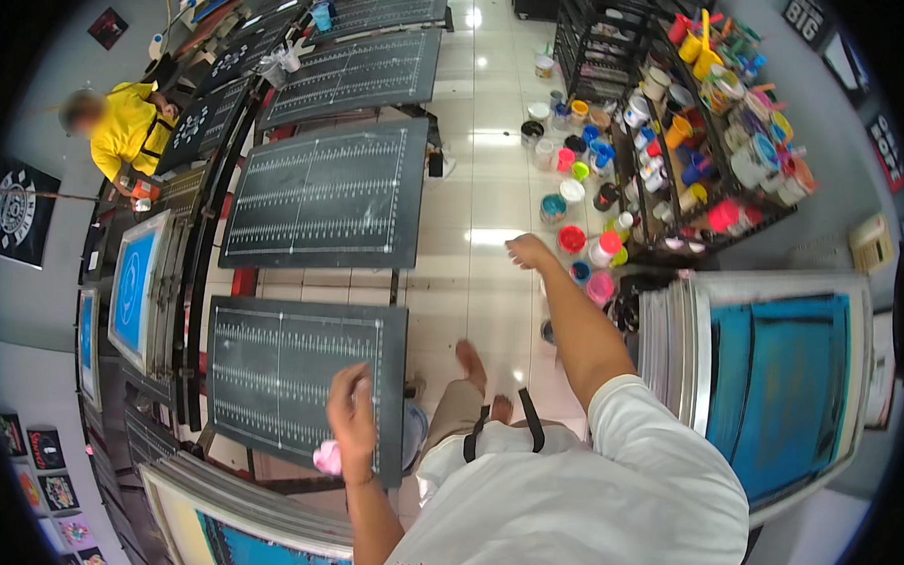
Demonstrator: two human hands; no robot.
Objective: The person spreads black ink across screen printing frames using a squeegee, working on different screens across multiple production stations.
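Note:
My left hand [352, 411] is raised over the near right part of a dark printing board [259, 380], its fingers bent. A crumpled pink cloth [327, 457] shows against its lower side and appears held there, though the grip is partly hidden. My right arm reaches forward over the tiled floor. Its hand [529, 252] has loosely bent fingers slightly apart, with nothing visible in them. Nearest to that hand stand open paint tubs, among them a red one [571, 239] and a teal one [553, 207].
More gridded boards [326, 193] line the left side. Framed screens are stacked at right [777, 384] and lower left [254, 535]. A rack [714, 202] crowded with ink containers stands at right. A person in yellow [129, 127] works at far left. Pale floor tiles [485, 189] run between.

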